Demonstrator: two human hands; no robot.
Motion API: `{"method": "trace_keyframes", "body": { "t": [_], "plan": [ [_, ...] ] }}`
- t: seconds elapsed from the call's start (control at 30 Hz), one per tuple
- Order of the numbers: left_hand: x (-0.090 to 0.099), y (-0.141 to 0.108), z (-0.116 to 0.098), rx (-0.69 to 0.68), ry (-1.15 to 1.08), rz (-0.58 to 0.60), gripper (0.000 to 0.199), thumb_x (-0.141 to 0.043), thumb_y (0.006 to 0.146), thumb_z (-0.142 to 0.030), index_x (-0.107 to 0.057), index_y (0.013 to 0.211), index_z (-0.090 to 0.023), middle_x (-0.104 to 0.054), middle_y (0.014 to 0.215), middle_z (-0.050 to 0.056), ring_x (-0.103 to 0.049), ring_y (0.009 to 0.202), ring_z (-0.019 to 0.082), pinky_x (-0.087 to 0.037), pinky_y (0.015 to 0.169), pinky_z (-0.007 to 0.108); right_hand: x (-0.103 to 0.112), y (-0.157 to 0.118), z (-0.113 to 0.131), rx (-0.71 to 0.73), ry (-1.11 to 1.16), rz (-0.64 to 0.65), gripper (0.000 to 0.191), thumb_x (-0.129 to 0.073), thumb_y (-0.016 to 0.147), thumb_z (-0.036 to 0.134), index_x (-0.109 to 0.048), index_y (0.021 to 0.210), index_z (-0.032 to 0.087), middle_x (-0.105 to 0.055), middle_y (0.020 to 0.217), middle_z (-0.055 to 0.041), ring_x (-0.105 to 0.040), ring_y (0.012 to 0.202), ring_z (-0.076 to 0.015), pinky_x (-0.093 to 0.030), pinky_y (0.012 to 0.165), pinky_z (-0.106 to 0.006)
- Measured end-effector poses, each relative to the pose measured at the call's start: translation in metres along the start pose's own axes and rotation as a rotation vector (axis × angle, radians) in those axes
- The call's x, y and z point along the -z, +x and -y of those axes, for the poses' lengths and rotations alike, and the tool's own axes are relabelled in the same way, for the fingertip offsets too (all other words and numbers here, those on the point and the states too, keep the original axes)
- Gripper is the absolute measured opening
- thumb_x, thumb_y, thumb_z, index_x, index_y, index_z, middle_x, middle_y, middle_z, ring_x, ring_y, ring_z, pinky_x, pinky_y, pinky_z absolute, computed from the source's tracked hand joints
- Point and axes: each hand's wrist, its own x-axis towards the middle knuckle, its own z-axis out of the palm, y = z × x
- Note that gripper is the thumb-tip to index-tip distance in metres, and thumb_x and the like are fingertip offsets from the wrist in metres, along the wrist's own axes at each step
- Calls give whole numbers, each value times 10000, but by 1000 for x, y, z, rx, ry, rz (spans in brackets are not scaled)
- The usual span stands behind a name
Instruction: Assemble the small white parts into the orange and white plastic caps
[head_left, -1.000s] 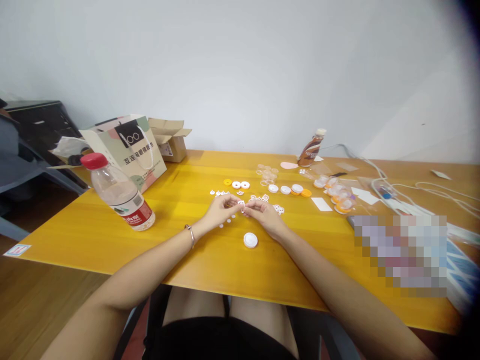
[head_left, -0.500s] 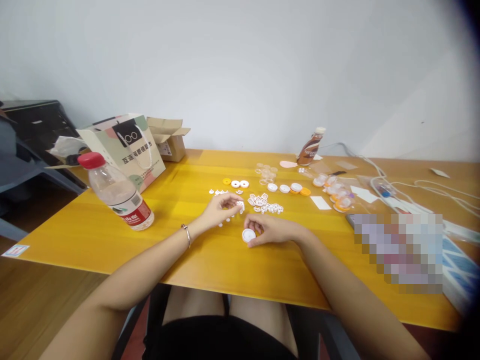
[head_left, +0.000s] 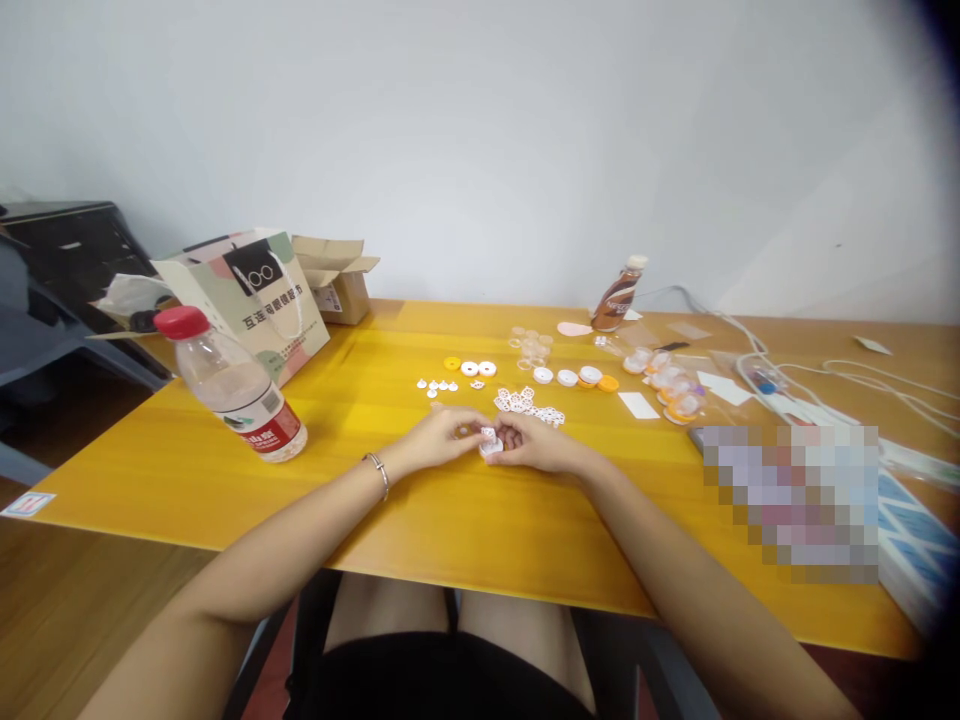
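Over the yellow table (head_left: 480, 530) my two hands meet. My left hand (head_left: 444, 437) pinches a small white openwork piece (head_left: 487, 434) between thumb and fingers. A round white disc (head_left: 491, 449) is in the grip of my right hand (head_left: 531, 443), directly under that piece. Whether the two parts touch is too small to tell. Just behind the hands lies a pile of white openwork pieces (head_left: 529, 404). Small white pegged parts (head_left: 437, 387) sit in rows behind my left hand. Farther back are white rings (head_left: 478, 369) and a yellow ring (head_left: 451, 364).
A red-capped water bottle (head_left: 240, 390), a paper bag (head_left: 255, 300) and a cardboard box (head_left: 337, 280) stand at the left. To the right are white and orange round parts (head_left: 589, 377), clear cases (head_left: 667, 380), a brown bottle (head_left: 619, 295), cables (head_left: 750, 345) and a pixelated area.
My left hand has moved right and down with the small white piece. My right hand has raised the disc slightly, and the hands now meet.
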Motion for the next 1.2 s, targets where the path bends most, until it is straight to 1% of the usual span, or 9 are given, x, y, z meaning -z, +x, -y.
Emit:
{"method": "trace_keyframes", "body": {
  "t": [0.1, 0.27, 0.43, 0.63, 0.83, 1.0, 1.1, 1.2],
  "plan": [
    [1, 0, 0, -8, 12, 8, 217, -514, 791, -291, -626, 959, -211, -658, 879, 26, -586, 781, 127, -423, 734, 230, 0, 0, -1, -6, -1, -4, 250, -649, 626, 350, -525, 753, 175, -481, 618, 37, -437, 554, -92, -320, 497, -210],
    [2, -1, -3, -89, 135, 9, 216, -478, 818, -295, -622, 957, -214, -640, 814, 31, -565, 745, 133, -405, 706, 233, 0, 1, 0, -5, -23, -5, 246, -649, 626, 355, -516, 739, 180, -479, 610, 42, -438, 551, -92, -323, 504, -212],
    [-1, -1, -7, -149, 208, 12, 194, -459, 826, -268, -623, 900, -197, -598, 760, 42, -538, 711, 139, -397, 687, 241, 1, 1, 4, 0, -21, -11, 247, -645, 628, 367, -520, 731, 180, -472, 583, 46, -432, 539, -90, -320, 507, -214],
    [-3, 0, -7, -131, 188, 35, 186, -451, 825, -252, -618, 886, -196, -592, 778, 40, -529, 690, 128, -399, 666, 228, 2, 0, 5, -2, -3, 14, 240, -638, 632, 367, -516, 729, 184, -465, 575, 48, -433, 536, -92, -326, 507, -215],
    [-2, 2, -7, -112, 155, 32, 174, -465, 816, -258, -622, 846, -188, -594, 756, 31, -527, 668, 121, -390, 646, 218, 1, 1, 3, 0, 18, -3, 250, -641, 625, 371, -517, 741, 187, -467, 583, 50, -438, 543, -95, -334, 520, -221],
    [-4, -1, -6, -108, 117, -5, 169, -470, 814, -276, -613, 828, -186, -596, 745, 25, -529, 667, 119, -393, 654, 217, -1, 1, 1, -11, 36, 9, 273, -656, 614, 358, -530, 778, 180, -459, 601, 51, -426, 554, -92, -328, 513, -214],
    [-4, -3, -5, -109, 126, -30, 173, -464, 818, -277, -606, 856, -185, -605, 769, 28, -539, 697, 119, -402, 685, 222, 0, 1, -1, 0, 68, 9, 268, -655, 625, 365, -541, 776, 177, -449, 604, 51, -413, 551, -86, -327, 511, -211],
    [-4, -3, -3, -83, 86, -93, 190, -478, 812, -291, -606, 904, -186, -614, 797, 32, -548, 718, 121, -414, 708, 232, -1, 3, -2, 15, 169, -21, 280, -647, 638, 392, -562, 798, 179, -484, 649, 40, -442, 582, -88, -362, 552, -222]
  ]
}}
